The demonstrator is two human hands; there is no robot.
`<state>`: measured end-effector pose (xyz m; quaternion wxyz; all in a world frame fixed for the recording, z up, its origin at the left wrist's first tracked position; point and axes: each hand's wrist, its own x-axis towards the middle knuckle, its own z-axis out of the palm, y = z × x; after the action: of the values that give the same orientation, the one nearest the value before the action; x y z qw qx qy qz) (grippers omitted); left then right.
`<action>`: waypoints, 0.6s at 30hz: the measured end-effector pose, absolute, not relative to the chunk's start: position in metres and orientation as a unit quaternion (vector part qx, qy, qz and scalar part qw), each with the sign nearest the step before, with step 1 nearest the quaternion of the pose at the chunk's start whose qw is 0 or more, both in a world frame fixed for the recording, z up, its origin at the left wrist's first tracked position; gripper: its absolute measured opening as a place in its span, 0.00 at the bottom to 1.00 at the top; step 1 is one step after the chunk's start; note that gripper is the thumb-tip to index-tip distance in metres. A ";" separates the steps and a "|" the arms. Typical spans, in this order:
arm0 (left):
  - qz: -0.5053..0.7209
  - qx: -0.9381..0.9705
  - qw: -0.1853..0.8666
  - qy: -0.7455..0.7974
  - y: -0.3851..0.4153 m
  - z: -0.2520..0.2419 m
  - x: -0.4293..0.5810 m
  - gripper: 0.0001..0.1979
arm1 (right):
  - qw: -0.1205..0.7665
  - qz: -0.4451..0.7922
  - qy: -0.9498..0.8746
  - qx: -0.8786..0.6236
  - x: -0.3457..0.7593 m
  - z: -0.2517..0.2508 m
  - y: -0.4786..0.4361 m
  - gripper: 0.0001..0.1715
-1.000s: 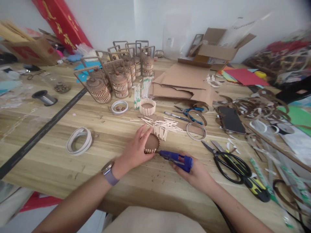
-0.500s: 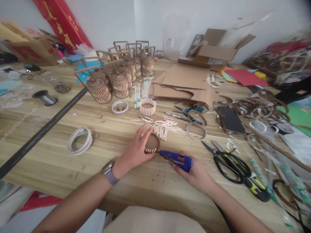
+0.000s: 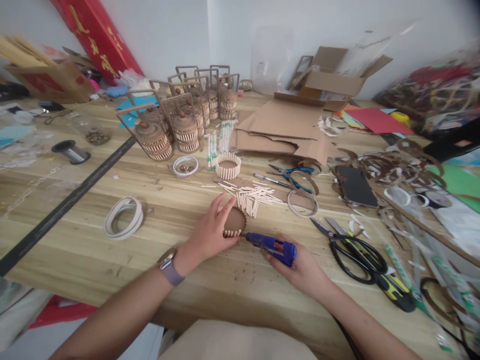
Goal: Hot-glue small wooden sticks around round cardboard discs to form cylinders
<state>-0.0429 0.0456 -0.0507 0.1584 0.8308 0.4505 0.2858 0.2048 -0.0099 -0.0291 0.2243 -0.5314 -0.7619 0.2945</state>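
Note:
My left hand point(image 3: 213, 225) grips the left side of a round brown cardboard base point(image 3: 235, 220), thumb at its near edge. Short pale sticks stand along part of that near edge. In my right hand point(image 3: 296, 265) is a blue glue gun point(image 3: 273, 247), its nozzle touching or almost touching the base's near right edge. Just beyond the base lies a loose pile of pale wooden sticks point(image 3: 255, 196). Farther back stands a ring of upright sticks on a round base point(image 3: 228, 166). My left fingers hide the left part of the base.
Black scissors point(image 3: 356, 257) and a yellow-black utility knife point(image 3: 393, 287) lie at right, near a phone point(image 3: 356, 185). Blue-handled pliers point(image 3: 296, 172) and a pen point(image 3: 272, 180) lie beyond the sticks. Finished lidded baskets point(image 3: 185, 131) stand at back left; paper-strip rolls point(image 3: 123, 218) lie left.
Almost nothing differs. Both hands, the base and the glue gun keep their places; the view has shifted very slightly.

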 end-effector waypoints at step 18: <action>0.287 0.831 0.156 0.450 0.046 -0.050 -0.042 0.52 | 0.234 0.295 -0.760 -0.529 0.206 -0.036 -0.010 0.13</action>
<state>-0.0425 0.0456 -0.0501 0.1556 0.8314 0.4498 0.2866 0.2058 -0.0099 -0.0363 0.2341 -0.5288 -0.7605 0.2954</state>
